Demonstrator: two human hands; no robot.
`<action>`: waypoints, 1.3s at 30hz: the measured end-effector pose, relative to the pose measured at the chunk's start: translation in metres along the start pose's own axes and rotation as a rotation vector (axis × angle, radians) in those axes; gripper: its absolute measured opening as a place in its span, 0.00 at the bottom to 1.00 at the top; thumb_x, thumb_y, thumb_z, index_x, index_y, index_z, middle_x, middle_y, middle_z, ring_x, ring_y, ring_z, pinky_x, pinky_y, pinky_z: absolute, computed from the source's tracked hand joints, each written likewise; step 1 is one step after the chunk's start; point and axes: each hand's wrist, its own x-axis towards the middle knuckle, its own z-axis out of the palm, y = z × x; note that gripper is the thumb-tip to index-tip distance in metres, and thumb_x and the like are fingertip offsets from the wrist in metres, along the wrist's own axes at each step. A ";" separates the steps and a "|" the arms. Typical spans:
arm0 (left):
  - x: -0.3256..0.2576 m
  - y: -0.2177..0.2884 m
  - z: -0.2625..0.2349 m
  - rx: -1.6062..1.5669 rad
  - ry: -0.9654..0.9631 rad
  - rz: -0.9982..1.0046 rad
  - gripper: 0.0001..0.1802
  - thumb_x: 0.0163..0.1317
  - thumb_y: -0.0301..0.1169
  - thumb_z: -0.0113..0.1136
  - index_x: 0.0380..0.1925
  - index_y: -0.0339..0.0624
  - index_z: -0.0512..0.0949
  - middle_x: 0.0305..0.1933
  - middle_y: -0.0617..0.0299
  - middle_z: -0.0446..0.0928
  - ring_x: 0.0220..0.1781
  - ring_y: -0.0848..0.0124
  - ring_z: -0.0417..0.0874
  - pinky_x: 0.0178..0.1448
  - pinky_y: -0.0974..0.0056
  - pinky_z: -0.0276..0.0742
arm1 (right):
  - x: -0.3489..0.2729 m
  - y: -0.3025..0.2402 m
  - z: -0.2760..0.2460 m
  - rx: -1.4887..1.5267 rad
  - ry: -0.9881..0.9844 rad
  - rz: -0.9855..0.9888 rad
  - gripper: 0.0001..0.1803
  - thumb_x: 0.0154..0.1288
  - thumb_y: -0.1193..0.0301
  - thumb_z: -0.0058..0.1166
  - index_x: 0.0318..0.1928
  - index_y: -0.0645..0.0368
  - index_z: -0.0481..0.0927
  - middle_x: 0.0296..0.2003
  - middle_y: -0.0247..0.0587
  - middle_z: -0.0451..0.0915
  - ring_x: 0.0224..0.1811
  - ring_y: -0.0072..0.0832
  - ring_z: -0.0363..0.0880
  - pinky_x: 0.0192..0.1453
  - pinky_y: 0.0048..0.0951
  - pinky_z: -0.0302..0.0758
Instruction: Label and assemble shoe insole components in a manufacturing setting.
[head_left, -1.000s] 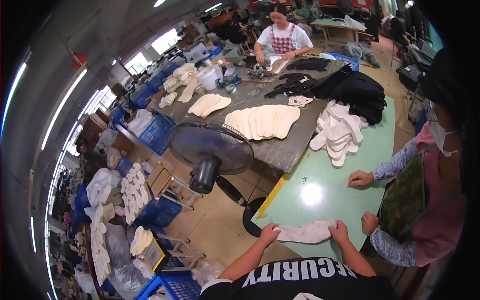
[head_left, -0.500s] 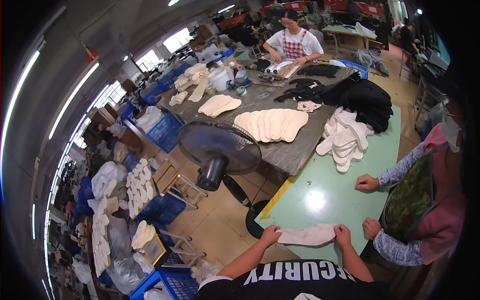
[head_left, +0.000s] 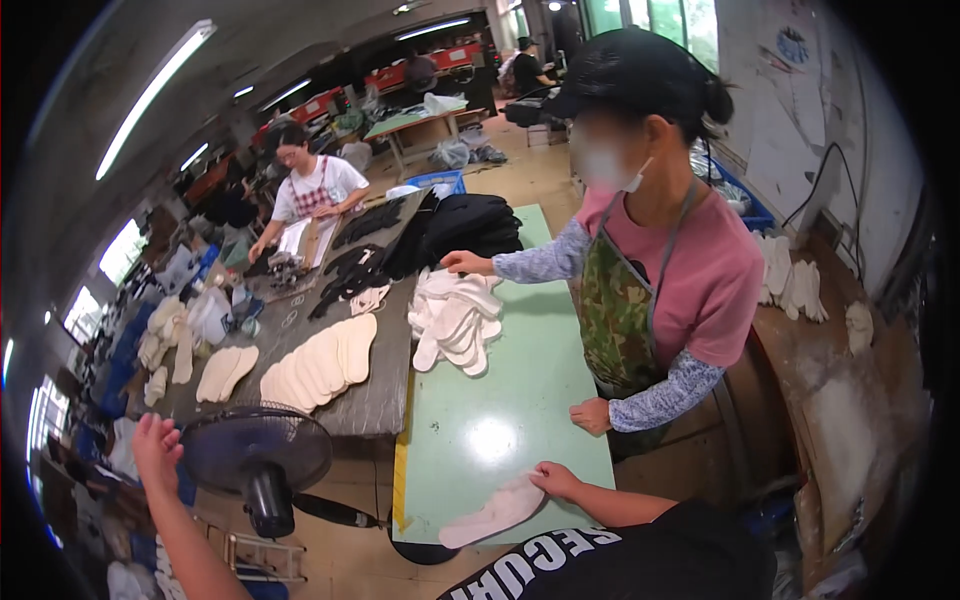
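We log the R hand flat on the green table, fingers spread loosely and pressing the upper end of a white insole piece; nothing pinched, more a palm-down hold. Insole lies at the near table edge, long axis running from the R hand down-left toward the table's near corner, so most of it extends to the L of the fingers. Our L hand is well apart from it, raised off the table out by the black floor fan, fingers open, holding nothing; R hand is clearly nearer. Room: bare green surface beyond the insole up to a heap of white insoles mid-table; near edge just below the piece, yellow-taped L edge close to its far tip. A co-worker in a pink shirt and camo apron stands at the R side, one hand resting on the table edge near ours, the other reaching to the heap. Grey table adjoining on the L carries rows of tan insoles. Dark cloth stack at the far end.
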 end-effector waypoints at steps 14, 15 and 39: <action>-0.311 -0.230 0.116 0.121 -1.093 -0.134 0.15 0.54 0.30 0.62 0.39 0.32 0.76 0.32 0.60 0.80 0.35 0.76 0.78 0.41 0.71 0.73 | -0.091 -0.142 0.086 0.354 -0.378 -0.199 0.08 0.66 0.68 0.46 0.42 0.58 0.70 0.34 0.32 0.73 0.35 0.16 0.69 0.39 0.21 0.69; -0.313 -0.239 0.099 0.087 -1.094 -0.259 0.14 0.55 0.30 0.61 0.39 0.32 0.76 0.31 0.61 0.80 0.32 0.77 0.78 0.38 0.71 0.74 | -0.090 -0.138 0.096 0.336 -0.350 -0.197 0.09 0.66 0.67 0.47 0.41 0.58 0.70 0.33 0.32 0.73 0.35 0.16 0.69 0.38 0.21 0.70; -0.361 -0.296 -0.133 0.183 -0.690 -0.118 0.25 0.54 0.22 0.55 0.54 0.33 0.65 0.49 0.52 0.73 0.52 0.69 0.73 0.54 0.64 0.69 | -0.182 -0.138 0.298 0.182 -0.789 -0.196 0.12 0.67 0.65 0.43 0.44 0.60 0.71 0.35 0.30 0.73 0.38 0.15 0.69 0.43 0.21 0.70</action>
